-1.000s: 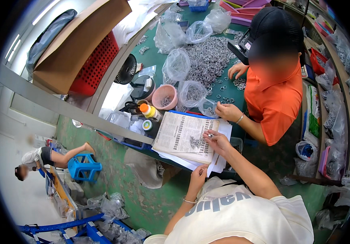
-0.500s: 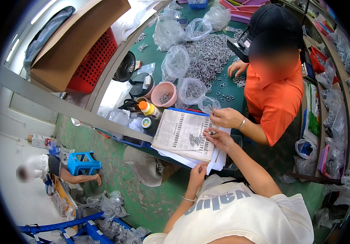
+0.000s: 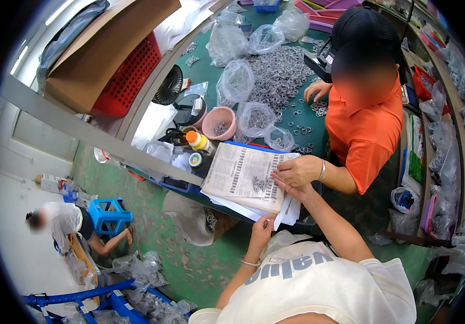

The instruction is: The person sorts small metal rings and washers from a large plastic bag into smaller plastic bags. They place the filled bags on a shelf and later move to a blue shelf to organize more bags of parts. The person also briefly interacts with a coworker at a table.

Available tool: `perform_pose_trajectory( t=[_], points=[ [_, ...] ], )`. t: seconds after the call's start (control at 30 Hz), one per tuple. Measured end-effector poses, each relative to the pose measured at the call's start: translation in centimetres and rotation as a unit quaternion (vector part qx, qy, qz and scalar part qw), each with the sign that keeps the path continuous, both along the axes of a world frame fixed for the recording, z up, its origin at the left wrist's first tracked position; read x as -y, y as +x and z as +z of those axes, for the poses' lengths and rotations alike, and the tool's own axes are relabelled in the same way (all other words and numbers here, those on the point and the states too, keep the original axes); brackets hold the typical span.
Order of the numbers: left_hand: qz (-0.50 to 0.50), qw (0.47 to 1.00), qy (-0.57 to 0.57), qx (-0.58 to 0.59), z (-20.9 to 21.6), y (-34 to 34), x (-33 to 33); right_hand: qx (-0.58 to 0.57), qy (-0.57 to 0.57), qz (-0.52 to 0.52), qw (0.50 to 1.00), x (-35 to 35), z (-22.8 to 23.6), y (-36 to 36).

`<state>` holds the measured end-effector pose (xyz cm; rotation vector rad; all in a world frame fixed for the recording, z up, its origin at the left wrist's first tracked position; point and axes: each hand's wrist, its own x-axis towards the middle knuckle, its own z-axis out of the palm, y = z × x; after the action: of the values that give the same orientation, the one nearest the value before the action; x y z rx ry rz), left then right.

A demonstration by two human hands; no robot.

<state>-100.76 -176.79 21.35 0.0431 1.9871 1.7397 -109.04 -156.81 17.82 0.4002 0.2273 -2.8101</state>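
Observation:
My left hand (image 3: 263, 228) is closed at the near edge of the loose white papers (image 3: 290, 212); what its fingers hold, if anything, is too small to make out. Palm up, my right hand (image 3: 297, 191) lies over the right side of an open, printed book (image 3: 231, 167). A co-worker's hand (image 3: 299, 170), with a bracelet, reaches over it and hides most of its fingers. Several small metal pieces (image 3: 260, 184) lie on the page beside my right hand.
A large heap of metal rings (image 3: 278, 73) covers the green table behind, with clear plastic bags (image 3: 235, 81) around it. Left of them are a pink bowl (image 3: 219, 123) and an orange-capped bottle (image 3: 200, 141). The co-worker in orange (image 3: 367, 129) sits at right.
The co-worker's near hand has come down and left onto my right hand, covering the small metal piece seen in it before. My left hand has barely moved.

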Motion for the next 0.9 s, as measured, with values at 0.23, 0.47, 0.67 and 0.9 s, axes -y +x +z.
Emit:
perform_pose_trajectory(
  t=[0.23, 0.47, 0.67, 0.9],
  points=[
    [0.004, 1.000, 0.006, 0.016, 1.0, 0.0, -0.2, 0.002, -0.011, -0.009, 1.000, -0.4, 0.4, 0.3],
    [0.001, 1.000, 0.001, 0.004, 0.6, 0.1, 0.0, -0.019, -0.012, -0.022, 1.000, -0.3, -0.4, 0.3],
    [-0.008, 1.000, -0.005, 0.014, 0.4, 0.2, 0.3, -0.012, -0.025, -0.023, 0.999, -0.3, -0.3, 0.4],
    [-0.018, 1.000, -0.011, 0.020, 0.1, 0.1, 0.4, 0.019, -0.130, -0.029, 0.991, -0.3, -0.9, 0.3]
  ],
)
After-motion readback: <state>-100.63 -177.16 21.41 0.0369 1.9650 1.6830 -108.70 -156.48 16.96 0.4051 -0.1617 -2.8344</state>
